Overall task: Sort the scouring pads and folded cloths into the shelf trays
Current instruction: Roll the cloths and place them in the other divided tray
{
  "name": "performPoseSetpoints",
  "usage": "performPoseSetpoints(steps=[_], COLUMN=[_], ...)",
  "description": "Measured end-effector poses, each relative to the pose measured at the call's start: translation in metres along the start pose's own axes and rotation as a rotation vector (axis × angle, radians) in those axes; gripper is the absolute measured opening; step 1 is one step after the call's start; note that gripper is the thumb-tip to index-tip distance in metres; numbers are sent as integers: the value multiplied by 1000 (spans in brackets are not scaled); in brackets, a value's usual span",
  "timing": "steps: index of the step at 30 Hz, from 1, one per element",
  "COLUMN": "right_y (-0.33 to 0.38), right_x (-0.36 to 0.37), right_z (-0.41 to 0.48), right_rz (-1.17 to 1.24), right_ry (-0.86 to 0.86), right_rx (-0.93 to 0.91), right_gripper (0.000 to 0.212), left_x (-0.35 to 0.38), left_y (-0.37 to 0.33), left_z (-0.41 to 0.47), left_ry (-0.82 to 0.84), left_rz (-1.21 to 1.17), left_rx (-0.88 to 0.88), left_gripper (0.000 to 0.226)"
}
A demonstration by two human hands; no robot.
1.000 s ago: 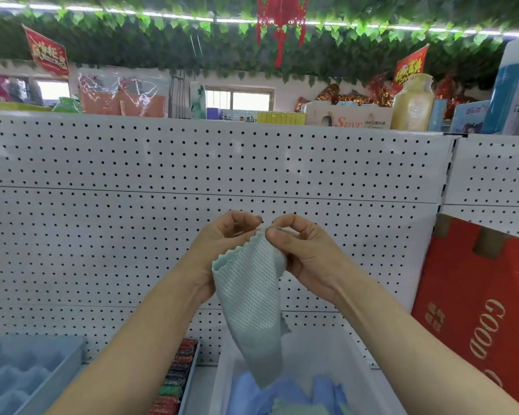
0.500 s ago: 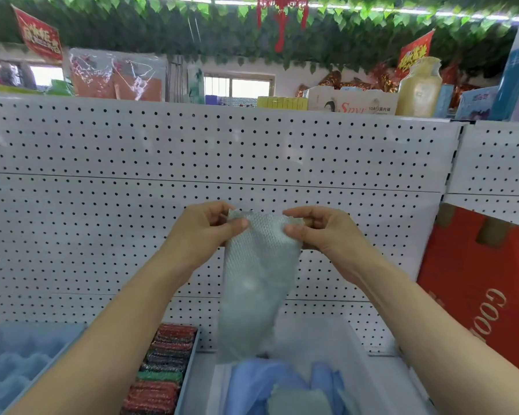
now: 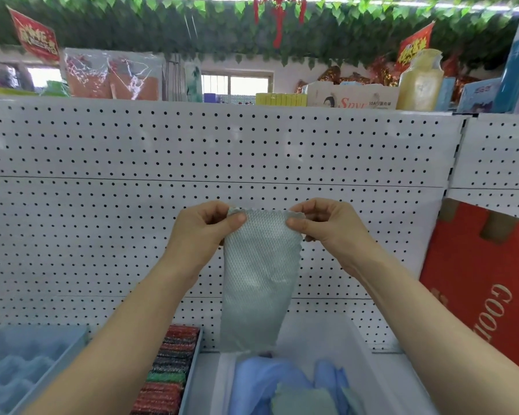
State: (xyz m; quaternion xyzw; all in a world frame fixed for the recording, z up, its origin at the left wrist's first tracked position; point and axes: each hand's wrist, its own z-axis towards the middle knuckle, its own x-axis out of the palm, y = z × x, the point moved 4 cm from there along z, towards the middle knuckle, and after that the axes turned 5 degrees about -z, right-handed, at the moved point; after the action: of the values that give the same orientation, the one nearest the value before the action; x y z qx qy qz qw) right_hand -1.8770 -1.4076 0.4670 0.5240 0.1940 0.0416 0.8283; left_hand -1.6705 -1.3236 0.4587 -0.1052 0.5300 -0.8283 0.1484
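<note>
Lying nearest, at the lower edge, blue cloths (image 3: 261, 381) are heaped in a white tray (image 3: 357, 339), with a pale green piece (image 3: 303, 399) on top of them. Just to the left, a row of red, green and dark scouring pads (image 3: 168, 372) is packed in a narrow tray (image 3: 192, 369), and further left blue foam (image 3: 12, 369) is kept in a blue tray (image 3: 57, 363). Above the white tray a pale green textured cloth (image 3: 258, 280) is held up, hanging spread. Its top left corner is pinched by the left hand (image 3: 198, 235), its top right corner by the right hand (image 3: 327, 229), thumb against curled fingers. Behind, a white pegboard (image 3: 102, 145) is seen, a red carton (image 3: 477, 280) beside it, and a yellow bottle (image 3: 421, 82) on top.
</note>
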Motion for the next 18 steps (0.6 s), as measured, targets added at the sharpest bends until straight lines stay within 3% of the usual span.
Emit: performPoseSetpoints(steps=[6,10,14,18], right_y=[5,15,32,33], right_x=[-1,-4,-4,15], right_z=[1,-4,-14,-16], right_rz=[-15,138,498,540], right_ry=[-22,93,314,399], right_rx=[-41,-106,-133,-85], right_gripper=[9,5,15,14], left_x=[-3,-8,-6,8], left_y=[-2,-14,-37,-39], left_z=[0,-4,-13,-10], left_ry=[-32,-10,238,384], left_rz=[-79,-107,-288,-176], left_rx=[14,59,113,85], left_gripper=[7,4,11,11])
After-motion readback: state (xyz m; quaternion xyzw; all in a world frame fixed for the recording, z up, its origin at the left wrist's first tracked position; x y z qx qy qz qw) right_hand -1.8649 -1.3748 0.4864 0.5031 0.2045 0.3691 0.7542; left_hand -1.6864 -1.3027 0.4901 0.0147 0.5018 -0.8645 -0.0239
